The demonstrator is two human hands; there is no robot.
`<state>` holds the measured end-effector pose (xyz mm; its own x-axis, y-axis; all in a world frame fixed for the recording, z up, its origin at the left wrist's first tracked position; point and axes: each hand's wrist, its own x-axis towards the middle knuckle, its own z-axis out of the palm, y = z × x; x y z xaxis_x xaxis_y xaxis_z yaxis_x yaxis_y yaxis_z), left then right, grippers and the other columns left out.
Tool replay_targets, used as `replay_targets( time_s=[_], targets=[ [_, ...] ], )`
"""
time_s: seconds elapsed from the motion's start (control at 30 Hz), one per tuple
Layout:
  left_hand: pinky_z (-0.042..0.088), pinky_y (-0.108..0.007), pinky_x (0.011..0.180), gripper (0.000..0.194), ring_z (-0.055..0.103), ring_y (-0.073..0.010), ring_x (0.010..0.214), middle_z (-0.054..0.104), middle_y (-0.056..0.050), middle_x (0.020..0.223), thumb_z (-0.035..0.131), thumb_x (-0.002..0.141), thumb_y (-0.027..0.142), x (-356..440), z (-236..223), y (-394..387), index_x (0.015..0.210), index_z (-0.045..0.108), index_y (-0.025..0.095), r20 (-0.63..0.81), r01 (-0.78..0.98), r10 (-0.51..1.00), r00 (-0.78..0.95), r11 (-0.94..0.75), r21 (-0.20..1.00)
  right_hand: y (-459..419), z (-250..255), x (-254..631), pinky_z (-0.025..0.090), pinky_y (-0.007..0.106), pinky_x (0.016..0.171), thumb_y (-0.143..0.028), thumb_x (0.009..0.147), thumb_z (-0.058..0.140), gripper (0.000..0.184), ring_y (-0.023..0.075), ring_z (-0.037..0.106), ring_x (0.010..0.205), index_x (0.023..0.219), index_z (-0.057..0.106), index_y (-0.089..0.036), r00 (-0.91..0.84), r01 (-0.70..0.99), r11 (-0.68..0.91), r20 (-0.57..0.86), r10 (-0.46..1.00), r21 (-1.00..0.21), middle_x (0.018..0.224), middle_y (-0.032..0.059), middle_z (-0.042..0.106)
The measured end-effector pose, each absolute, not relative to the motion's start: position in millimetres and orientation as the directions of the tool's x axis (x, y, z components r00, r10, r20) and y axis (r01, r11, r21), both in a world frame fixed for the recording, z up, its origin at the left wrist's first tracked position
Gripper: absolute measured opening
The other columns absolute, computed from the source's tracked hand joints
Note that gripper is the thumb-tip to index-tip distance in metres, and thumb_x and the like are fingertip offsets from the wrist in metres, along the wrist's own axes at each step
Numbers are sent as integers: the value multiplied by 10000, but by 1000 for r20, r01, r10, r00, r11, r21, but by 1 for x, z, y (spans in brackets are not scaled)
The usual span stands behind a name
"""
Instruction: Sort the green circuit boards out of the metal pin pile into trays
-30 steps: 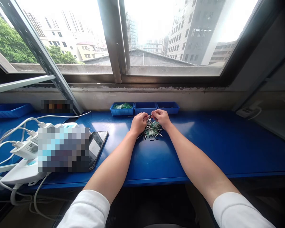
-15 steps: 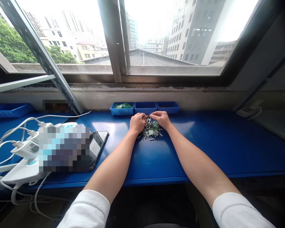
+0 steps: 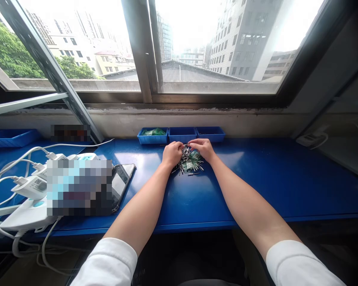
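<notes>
A small heap of thin metal pins and green parts [image 3: 190, 163] lies on the blue bench [image 3: 241, 186], just in front of three blue trays. My left hand [image 3: 172, 153] rests at the heap's left edge, fingers curled in a pinch. My right hand [image 3: 202, 147] sits at the heap's upper right, fingers also pinched together. The fingertips of both hands meet over the top of the heap around something tiny that I cannot make out.
Three small blue trays stand by the wall: the left tray [image 3: 153, 136] holds green parts, then the middle tray [image 3: 182, 134] and the right tray [image 3: 211, 134]. A phone [image 3: 123, 182], white chargers and cables [image 3: 26, 186] lie at the left. A larger blue tray [image 3: 10, 137] is far left.
Both hands have sunk slightly toward the heap and drawn closer together; the pinch stays over the pile's top.
</notes>
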<state>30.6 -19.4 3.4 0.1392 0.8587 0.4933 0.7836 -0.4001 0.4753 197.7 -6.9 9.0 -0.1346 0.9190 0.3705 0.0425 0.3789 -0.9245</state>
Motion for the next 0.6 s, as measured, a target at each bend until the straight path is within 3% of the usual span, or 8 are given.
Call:
replay_targets(
  time_s=[0.17,0.27,0.4,0.6],
  targets=[
    [456,-291,886,378,590,-196,1017,654,-68,1101,408,920,400,33,4,-18,1186,574,188,472,772,878,74,-350,531,3,2,202,537,328,764,-321,694,658,278,212,654,788,919,721,-171,-15,117,419,420,907,-901,915,54,702],
    [438,-317,937,401,557,-216,1092,622,-90,1171,400,917,391,32,4,-16,1213,543,161,468,797,884,11,-291,530,8,1,210,498,378,876,-263,729,617,349,237,617,914,1060,695,-189,150,423,388,485,861,-819,1024,56,680],
    [410,-352,983,389,517,-249,1152,593,-113,1212,422,887,343,30,1,-15,1203,544,151,414,844,909,-35,-195,500,10,0,218,418,457,959,-226,751,591,500,306,471,1105,1249,593,-180,144,763,260,548,824,-592,1161,80,624],
    [424,-377,941,417,545,-283,1106,608,-143,1164,399,878,430,29,-2,-14,1117,593,148,301,885,953,21,-157,438,13,-6,218,366,538,925,-272,719,622,672,375,364,1123,1362,449,-183,98,888,120,436,894,-445,1487,80,289]
  ],
)
